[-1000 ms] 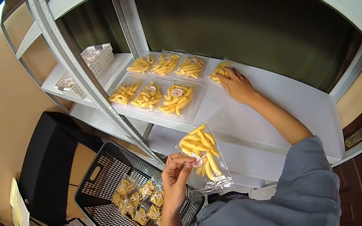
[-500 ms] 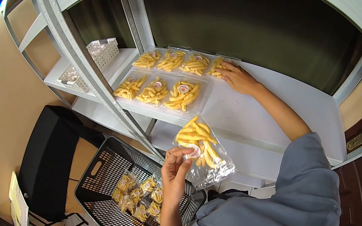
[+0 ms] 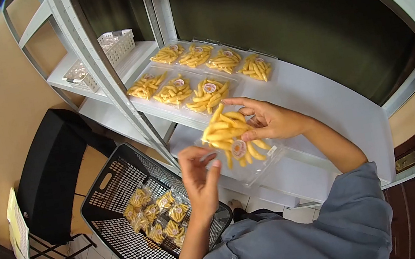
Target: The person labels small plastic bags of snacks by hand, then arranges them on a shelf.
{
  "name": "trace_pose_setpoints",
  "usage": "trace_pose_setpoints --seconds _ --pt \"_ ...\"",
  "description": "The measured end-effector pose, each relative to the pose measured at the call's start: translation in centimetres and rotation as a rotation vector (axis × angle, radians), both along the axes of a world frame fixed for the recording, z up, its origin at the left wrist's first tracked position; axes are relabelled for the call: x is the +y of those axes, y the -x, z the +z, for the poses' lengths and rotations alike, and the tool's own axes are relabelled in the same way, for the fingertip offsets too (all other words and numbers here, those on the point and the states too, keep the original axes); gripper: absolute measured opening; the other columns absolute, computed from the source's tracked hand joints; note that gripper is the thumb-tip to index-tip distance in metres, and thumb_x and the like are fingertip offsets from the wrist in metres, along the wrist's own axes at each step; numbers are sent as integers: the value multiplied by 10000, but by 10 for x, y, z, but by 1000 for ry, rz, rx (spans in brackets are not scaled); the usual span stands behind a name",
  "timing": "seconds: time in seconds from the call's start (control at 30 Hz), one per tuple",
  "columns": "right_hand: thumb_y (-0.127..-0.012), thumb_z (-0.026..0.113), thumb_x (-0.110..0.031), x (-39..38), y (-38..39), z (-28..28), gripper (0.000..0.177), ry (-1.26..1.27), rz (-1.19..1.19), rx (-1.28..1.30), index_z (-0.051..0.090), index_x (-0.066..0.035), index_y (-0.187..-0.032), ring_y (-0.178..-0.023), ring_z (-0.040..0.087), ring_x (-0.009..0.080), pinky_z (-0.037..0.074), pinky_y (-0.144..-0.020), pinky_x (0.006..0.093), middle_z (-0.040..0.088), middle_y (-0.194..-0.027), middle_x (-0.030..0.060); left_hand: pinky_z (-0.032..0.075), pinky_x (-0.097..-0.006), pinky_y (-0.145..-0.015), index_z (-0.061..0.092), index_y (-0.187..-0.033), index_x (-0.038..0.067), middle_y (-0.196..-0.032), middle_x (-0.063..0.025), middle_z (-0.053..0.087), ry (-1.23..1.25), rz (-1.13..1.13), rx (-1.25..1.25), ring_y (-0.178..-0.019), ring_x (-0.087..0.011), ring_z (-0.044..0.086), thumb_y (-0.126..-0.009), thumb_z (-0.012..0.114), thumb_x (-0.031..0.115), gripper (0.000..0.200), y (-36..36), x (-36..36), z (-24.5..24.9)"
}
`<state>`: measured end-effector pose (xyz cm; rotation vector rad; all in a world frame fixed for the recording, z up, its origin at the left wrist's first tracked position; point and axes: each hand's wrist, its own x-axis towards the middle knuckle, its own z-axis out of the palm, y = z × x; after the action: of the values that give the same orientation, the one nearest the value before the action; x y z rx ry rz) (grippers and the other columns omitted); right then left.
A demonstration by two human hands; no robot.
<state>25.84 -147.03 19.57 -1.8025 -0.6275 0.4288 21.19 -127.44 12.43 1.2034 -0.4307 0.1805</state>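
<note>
My right hand (image 3: 273, 118) grips the upper right side of a clear plastic bag of yellow stick-shaped snacks (image 3: 226, 129), thumb in front. A round label shows on the bag, and its loose end hangs down to the right. Close to the bag's left side is my left hand (image 3: 199, 177), fingers curved and apart from the thumb, with nothing visible between them. Beyond both hands, similar bags lie in two rows on a white shelf (image 3: 318, 106). The rightmost bag in the back row (image 3: 256, 68) lies flat.
Below left, a black perforated basket (image 3: 129, 250) holds several smaller snack bags (image 3: 153, 214). A metal shelf post (image 3: 101, 76) rises left of the rows. White baskets (image 3: 117, 49) stand on the neighbouring shelf. A black-covered folding chair (image 3: 47, 182) is at far left.
My right hand has left the back-row bag and come toward me, taking hold of the bag that my left hand held. My left hand has let go of it.
</note>
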Motion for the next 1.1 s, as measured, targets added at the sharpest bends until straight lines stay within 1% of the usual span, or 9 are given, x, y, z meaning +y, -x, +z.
trace_pose_setpoints --seconds 0.07,0.13,0.2,0.27,0.37,0.57,0.7,0.87,1.1 --pt "-755 590 -78 -3 4 6 645 -44 82 -12 228 -101 -1288 -820 554 119 447 -707 243 509 -1026 130 374 -296 -842 333 -1151 32 -1054 -72 370 50 87 67 -1018 -172 406 -742 536 20 457 -1 2 8" --pt "-761 580 -66 -4 11 16 649 234 263 112 229 -123 -1303 -796 554 106 434 -734 251 509 -1033 94 382 -303 -841 332 -1156 25 -1082 -77 386 95 59 121 -1023 -182 418 -749 538 21 456 1 3 12" --pt "-753 587 -69 -2 11 17 628 241 293 82 265 -124 -1290 -772 558 104 436 -730 259 522 -1007 89 402 -293 -832 354 -1149 2 -1111 -92 435 -65 -389 234 -997 -170 464 -766 552 27 432 5 4 15" --pt "-746 593 -72 -2 12 20 609 245 323 51 301 -125 -1278 -748 563 101 438 -727 268 535 -981 84 409 -280 -826 373 -1137 -9 -1084 -93 468 -111 -403 253 -972 -157 484 -771 557 32 412 4 0 15" --pt "-719 609 -72 -6 12 28 552 318 124 -118 387 -104 -1223 -718 576 127 441 -718 286 543 -952 77 424 -243 -801 422 -1092 -31 -976 -75 541 -78 -371 285 -904 -119 524 -785 556 44 343 0 -9 7" --pt "-644 663 -146 -17 27 22 486 450 -452 -1015 498 -90 -1098 -924 502 248 404 -779 326 494 -1011 106 438 -240 -774 399 -1059 -25 -976 -79 529 80 -153 259 -896 -125 523 -788 543 27 311 -10 -28 -7" --pt "-631 672 -271 3 61 15 487 646 -173 -1127 522 -152 -1079 -1012 476 232 368 -859 370 458 -1146 59 444 -241 -738 372 -1069 11 -1003 -82 508 213 -156 355 -888 -122 518 -806 523 48 306 -14 -43 -15" --pt "-754 492 -100 -5 47 -14 309 746 -130 -1311 553 -154 -1051 -1052 464 209 356 -896 386 510 -1108 39 430 -253 -780 320 -1122 51 -1108 -92 437 459 -280 493 -984 -143 478 -844 475 113 325 -11 -52 -11" --pt "-723 491 -26 -37 17 -27 343 699 -180 -1323 561 -132 -1041 -1085 452 207 331 -918 413 521 -1111 40 370 -344 -889 295 -1178 61 -1172 -74 374 295 -395 473 -1088 -162 395 -860 424 136 352 -23 -53 -7"
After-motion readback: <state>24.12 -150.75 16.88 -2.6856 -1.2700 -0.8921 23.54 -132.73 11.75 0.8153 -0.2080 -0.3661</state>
